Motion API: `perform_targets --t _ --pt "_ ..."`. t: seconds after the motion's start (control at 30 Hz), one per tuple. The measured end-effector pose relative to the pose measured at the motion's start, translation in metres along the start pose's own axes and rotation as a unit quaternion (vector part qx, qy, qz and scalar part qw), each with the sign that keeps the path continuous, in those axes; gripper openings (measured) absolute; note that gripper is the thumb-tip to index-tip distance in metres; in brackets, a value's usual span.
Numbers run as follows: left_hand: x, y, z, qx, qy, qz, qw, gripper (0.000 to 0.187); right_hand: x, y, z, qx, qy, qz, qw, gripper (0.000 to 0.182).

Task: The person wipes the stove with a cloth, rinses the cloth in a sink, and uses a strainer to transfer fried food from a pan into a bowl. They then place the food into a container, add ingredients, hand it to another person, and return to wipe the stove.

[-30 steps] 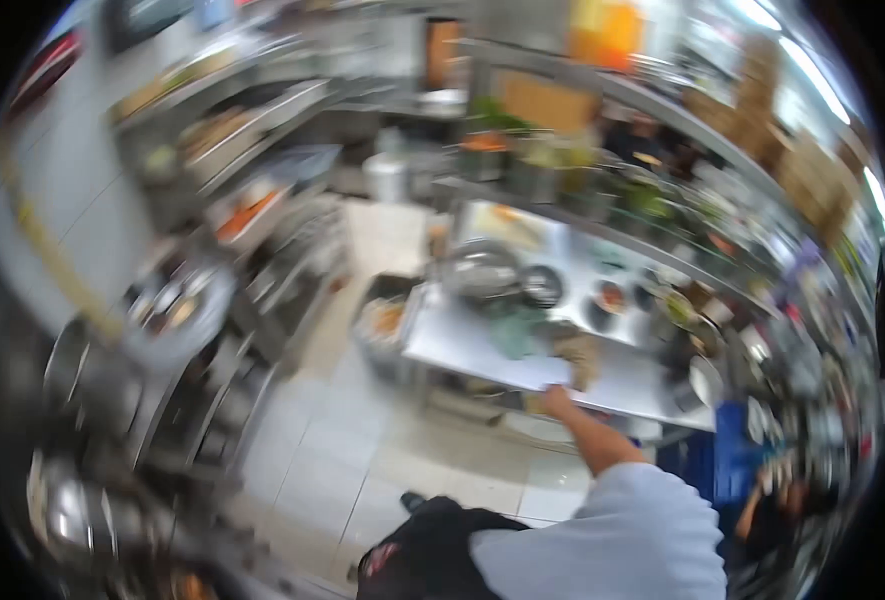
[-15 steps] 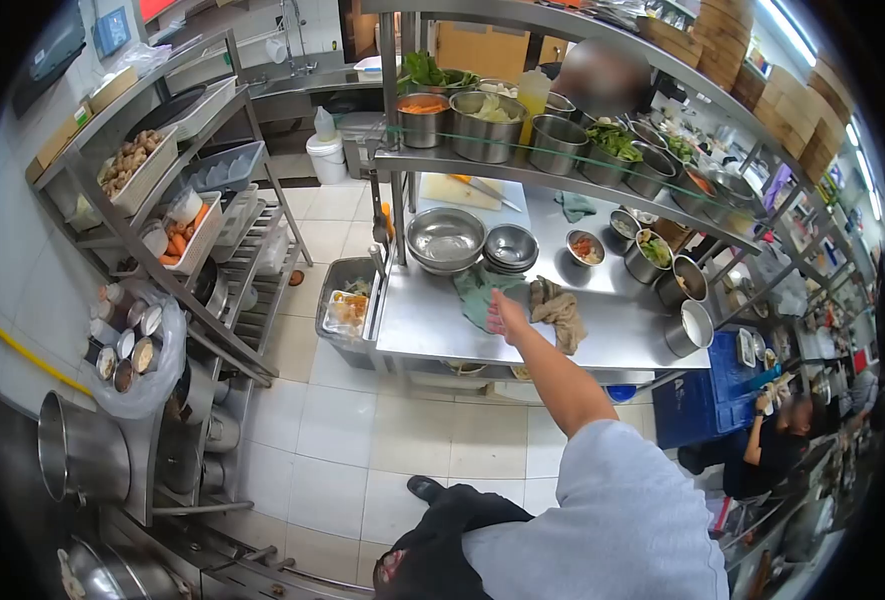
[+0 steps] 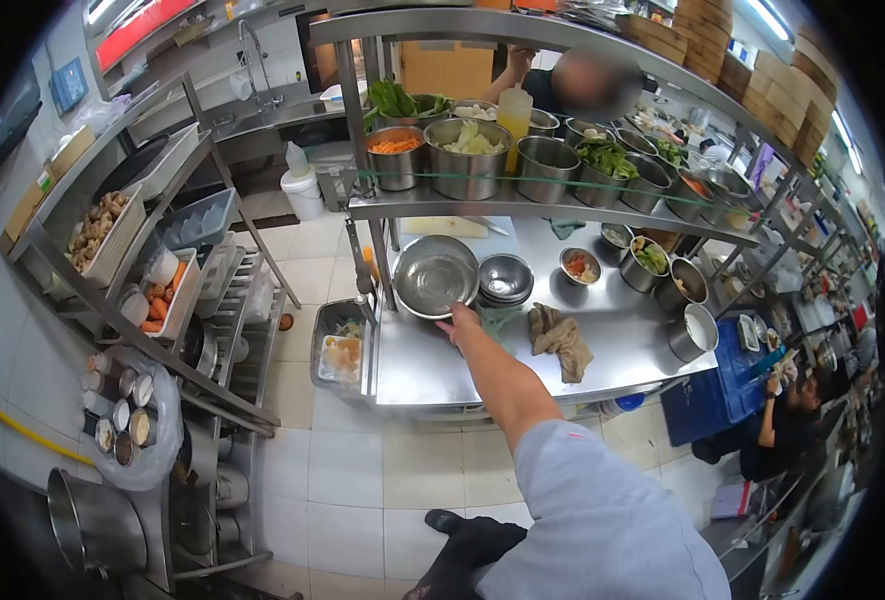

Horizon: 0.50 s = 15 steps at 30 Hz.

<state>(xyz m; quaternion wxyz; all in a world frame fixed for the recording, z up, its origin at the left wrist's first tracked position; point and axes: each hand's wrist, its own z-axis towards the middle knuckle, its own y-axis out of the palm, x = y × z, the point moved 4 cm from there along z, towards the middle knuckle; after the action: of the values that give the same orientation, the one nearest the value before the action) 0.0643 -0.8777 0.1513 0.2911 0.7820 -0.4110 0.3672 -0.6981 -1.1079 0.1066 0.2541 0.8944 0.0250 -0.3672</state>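
My right hand (image 3: 457, 322) reaches across the steel worktable (image 3: 462, 375). Its fingers grip the near rim of a large metal bowl (image 3: 435, 272), which looks empty and seems slightly tilted. Beside that bowl, on its right, sits a stack of smaller metal bowls (image 3: 505, 276). A green cloth (image 3: 502, 322) lies partly hidden behind my wrist, and a crumpled brown cloth (image 3: 560, 343) is further right. Behind the large bowl, a cutting board (image 3: 445, 228) is partly covered by the shelf. My left hand is out of view.
An overhead shelf (image 3: 562, 205) carries metal pots of vegetables, including carrot strips (image 3: 394, 146). Across it stands another person (image 3: 532, 92). A waste bin (image 3: 340, 350) adjoins the table's left end. Left is a storage rack (image 3: 227, 385); a blue container (image 3: 697, 408) stands right.
My right hand has moved left from above the green cloth to the large bowl's rim and taken hold of it. The view has shifted, and the person behind the shelf shows more.
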Motion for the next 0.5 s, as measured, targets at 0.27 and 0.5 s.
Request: perform_targets --t 0.27,0.5 --pt "0.0 -0.012 -0.006 -0.001 0.002 -0.003 1.0 0.02 -0.022 -0.033 -0.042 0.034 0.002 -0.042 0.999 0.038" --pt "-0.002 -0.048 -0.021 0.001 0.012 -0.027 1.0 0.021 -0.028 -0.056 -0.112 -0.099 -0.013 -0.234 0.967 0.018"
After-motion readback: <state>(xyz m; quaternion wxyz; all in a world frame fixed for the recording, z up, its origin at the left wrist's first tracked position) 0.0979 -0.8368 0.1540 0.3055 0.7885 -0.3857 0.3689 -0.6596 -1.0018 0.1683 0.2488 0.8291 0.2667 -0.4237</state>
